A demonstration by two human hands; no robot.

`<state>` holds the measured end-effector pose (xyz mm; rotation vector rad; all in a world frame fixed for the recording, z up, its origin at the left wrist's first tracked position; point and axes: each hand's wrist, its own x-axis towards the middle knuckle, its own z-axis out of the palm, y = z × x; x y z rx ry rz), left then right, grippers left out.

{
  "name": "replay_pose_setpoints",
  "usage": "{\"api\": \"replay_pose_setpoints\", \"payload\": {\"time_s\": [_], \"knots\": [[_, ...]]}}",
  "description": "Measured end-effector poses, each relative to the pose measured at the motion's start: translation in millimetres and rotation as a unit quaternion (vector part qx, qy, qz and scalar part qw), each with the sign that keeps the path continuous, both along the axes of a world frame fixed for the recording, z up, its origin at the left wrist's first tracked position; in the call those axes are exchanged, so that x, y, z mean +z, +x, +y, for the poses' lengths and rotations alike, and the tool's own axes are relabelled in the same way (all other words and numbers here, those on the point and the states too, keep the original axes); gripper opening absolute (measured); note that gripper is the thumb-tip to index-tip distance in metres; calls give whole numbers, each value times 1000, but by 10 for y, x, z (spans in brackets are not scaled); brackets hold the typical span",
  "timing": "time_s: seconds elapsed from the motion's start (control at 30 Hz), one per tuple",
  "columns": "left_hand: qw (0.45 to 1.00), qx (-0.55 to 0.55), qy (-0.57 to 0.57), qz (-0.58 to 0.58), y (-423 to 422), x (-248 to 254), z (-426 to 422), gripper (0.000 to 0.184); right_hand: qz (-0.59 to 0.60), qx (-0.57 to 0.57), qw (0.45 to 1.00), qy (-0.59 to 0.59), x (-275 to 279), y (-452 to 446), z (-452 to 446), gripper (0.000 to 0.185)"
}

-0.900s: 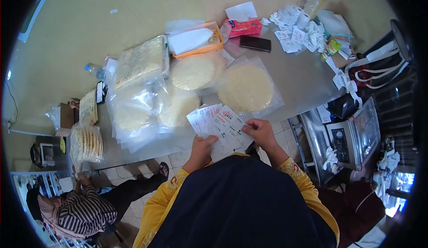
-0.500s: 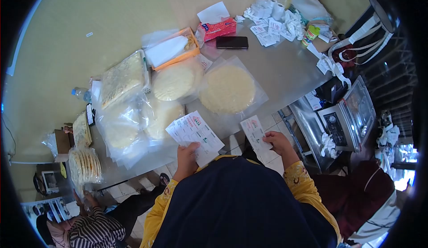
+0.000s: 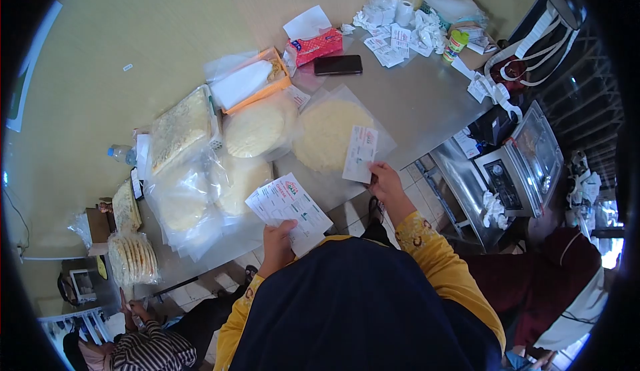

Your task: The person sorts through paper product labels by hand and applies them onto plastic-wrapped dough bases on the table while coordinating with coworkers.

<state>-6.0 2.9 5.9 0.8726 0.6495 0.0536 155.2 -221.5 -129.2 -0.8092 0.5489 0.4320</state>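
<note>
My left hand [image 3: 278, 243] is closed around a small stack of printed labels [image 3: 293, 206], held fanned near my body at the table's front edge. Between the fingers of my right hand [image 3: 385, 181] is a single printed label [image 3: 361, 152], held upright. That label overlaps the lower right of a bagged round flatbread [image 3: 327, 134] lying flat on the table; whether it touches the bag I cannot tell. Further left, other bagged flatbreads [image 3: 259, 131] lie overlapping on the table, with a pile of clear bags [image 3: 177, 201] beside them.
Along the back are an orange box [image 3: 283, 71], a red tissue pack [image 3: 319, 46], a black phone [image 3: 338, 65] and paper slips [image 3: 387, 51]. A vacuum sealer [image 3: 510, 171] stands at right. A person in a striped shirt [image 3: 157, 350] is at lower left; stacked bagged flatbreads [image 3: 133, 258] lie nearby.
My right hand has moved left and up with its label, from beyond the table's front edge to over the corner of the bagged flatbread. My left hand has barely shifted.
</note>
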Motion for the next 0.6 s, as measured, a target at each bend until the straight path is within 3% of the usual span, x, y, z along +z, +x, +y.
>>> {"api": "replay_pose_setpoints", "payload": {"time_s": [0.07,0.17,0.27,0.37,0.47,0.6], "knots": [[1000,8,-4,0,-23,-11,5,37,-37,-10,999,4,-51,143,152,10],[1000,20,4,1,-68,-40,35,37,-21,60,990,-124,232,245,225,10],[999,25,30,15,-113,-56,70,39,-66,47,992,-97,90,327,265,13],[998,46,23,45,-123,-50,92,36,-7,25,996,-80,314,373,397,12],[996,58,37,52,-107,-13,67,36,-37,53,996,-63,433,442,534,15],[997,35,53,53,-86,-80,105,36,-38,191,967,-162,513,573,643,17]]}}
